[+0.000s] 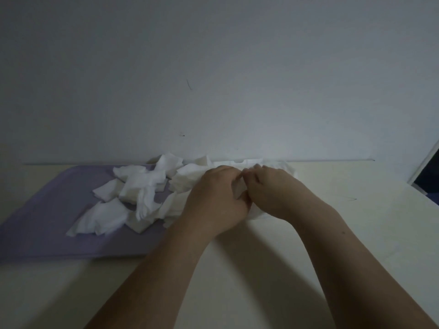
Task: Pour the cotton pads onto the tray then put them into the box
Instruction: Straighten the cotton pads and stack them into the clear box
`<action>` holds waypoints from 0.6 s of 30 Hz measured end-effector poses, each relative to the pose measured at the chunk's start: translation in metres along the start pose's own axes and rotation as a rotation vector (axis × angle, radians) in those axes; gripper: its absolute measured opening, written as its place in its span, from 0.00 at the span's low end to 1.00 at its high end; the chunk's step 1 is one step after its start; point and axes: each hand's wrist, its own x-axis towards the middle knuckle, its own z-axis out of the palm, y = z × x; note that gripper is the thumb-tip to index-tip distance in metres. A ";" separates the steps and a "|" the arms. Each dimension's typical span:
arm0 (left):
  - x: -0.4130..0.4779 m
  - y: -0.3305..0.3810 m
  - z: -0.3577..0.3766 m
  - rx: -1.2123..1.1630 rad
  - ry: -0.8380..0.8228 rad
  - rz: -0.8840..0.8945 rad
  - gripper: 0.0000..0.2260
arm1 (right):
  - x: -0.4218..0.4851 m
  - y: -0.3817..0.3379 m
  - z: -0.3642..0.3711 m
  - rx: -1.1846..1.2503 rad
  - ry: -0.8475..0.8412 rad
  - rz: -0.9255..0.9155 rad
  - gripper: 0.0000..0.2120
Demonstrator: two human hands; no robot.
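Observation:
Several white square cotton pads (140, 193) lie scattered in a loose heap on the purple tray (47, 222) at the left of the table. My left hand (213, 200) and my right hand (270, 188) meet just right of the tray. Both have curled fingers round a bunch of white pads (240, 188) held between them. A white container or bag (273, 162) shows behind my hands against the wall, mostly hidden, so I cannot tell its shape.
The cream table (237, 269) runs to a plain wall (213, 79) at the back. A dark opening with a pale frame (427, 174) stands at the far right edge.

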 end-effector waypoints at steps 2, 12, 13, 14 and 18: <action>-0.001 0.000 -0.002 -0.064 -0.018 -0.051 0.10 | 0.001 0.001 0.003 -0.110 -0.084 -0.026 0.32; -0.011 0.014 -0.023 -0.155 0.136 -0.029 0.14 | -0.007 -0.007 0.005 0.035 0.281 -0.037 0.22; -0.016 0.010 -0.029 -0.131 0.159 -0.007 0.14 | -0.009 -0.015 0.007 0.030 0.366 -0.085 0.17; -0.021 0.005 -0.036 -0.094 0.183 0.021 0.13 | -0.012 -0.024 0.009 0.034 0.438 -0.141 0.13; -0.036 -0.029 -0.075 0.214 0.340 -0.020 0.12 | -0.025 -0.064 0.028 0.202 0.475 -0.376 0.14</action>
